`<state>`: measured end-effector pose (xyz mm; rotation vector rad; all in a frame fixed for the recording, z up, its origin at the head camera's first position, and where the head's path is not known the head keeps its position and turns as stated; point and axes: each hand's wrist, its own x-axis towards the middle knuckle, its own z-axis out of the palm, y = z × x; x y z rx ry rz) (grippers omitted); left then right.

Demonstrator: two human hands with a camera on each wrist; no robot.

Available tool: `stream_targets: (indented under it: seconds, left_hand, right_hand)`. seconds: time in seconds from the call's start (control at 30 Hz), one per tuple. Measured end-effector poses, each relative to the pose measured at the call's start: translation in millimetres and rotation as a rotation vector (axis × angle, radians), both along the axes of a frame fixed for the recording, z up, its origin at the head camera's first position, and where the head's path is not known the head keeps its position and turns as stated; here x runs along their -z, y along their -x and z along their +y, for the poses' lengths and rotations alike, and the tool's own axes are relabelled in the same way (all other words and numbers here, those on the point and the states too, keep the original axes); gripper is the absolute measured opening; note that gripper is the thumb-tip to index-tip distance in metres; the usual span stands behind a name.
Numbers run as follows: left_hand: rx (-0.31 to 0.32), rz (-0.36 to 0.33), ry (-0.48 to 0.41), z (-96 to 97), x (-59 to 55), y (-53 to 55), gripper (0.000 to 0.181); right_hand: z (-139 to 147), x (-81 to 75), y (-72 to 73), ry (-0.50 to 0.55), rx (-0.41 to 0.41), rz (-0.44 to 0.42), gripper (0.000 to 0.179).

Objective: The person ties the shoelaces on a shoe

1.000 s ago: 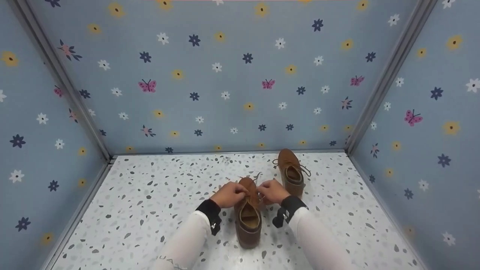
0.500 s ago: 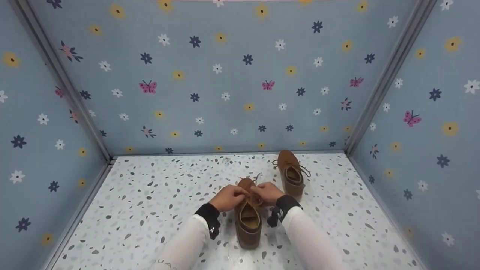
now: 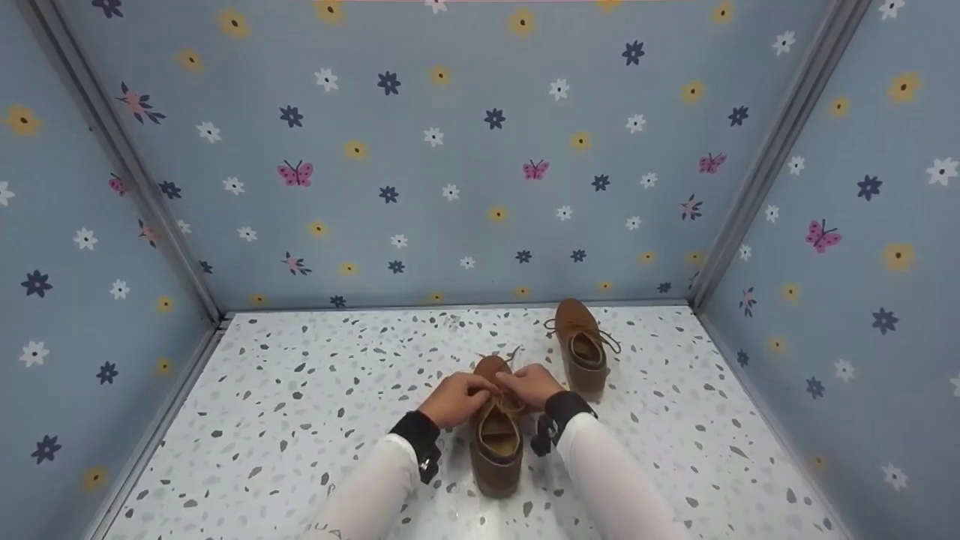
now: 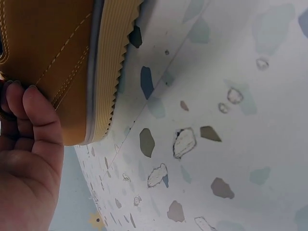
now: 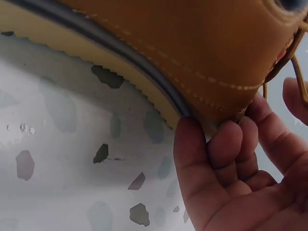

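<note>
A brown lace-up shoe (image 3: 497, 472) stands on the floor, toe pointing away from me, its collar open toward me. My left hand (image 3: 454, 399) is at the left of its lacing, fingers curled, thumb and index pinching the shoelace. From the other side my right hand (image 3: 532, 387) pinches the lace too, the two hands' fingertips nearly meeting over the shoe's tongue. Loops of shoelace (image 5: 297, 67) show beside the thumb in the right wrist view. In the left wrist view, curled fingers (image 4: 41, 108) lie against the leather upper; the pinch itself is hidden there.
A matching brown shoe (image 3: 588, 379) stands farther right near the back wall, its laces hanging at both sides. Blue flower-patterned panels (image 3: 450, 165) enclose the speckled white floor (image 3: 315, 390) at the back, left and right.
My right hand has moved left and inward, from beside the shoe to over its lacing, close to my left hand. The left hand and both shoes stay nearly in place.
</note>
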<state>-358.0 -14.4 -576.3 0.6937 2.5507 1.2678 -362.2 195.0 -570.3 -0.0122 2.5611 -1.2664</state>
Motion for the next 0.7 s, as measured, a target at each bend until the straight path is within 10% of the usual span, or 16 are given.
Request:
stream_targets:
  seconds: [0.7]
  left_hand:
    - [-0.013, -0.002, 0.013, -1.1, 2.4, -2.3, 0.022]
  right_hand:
    - [4, 2.8, 9.3, -0.142, -0.045, -0.017, 0.042]
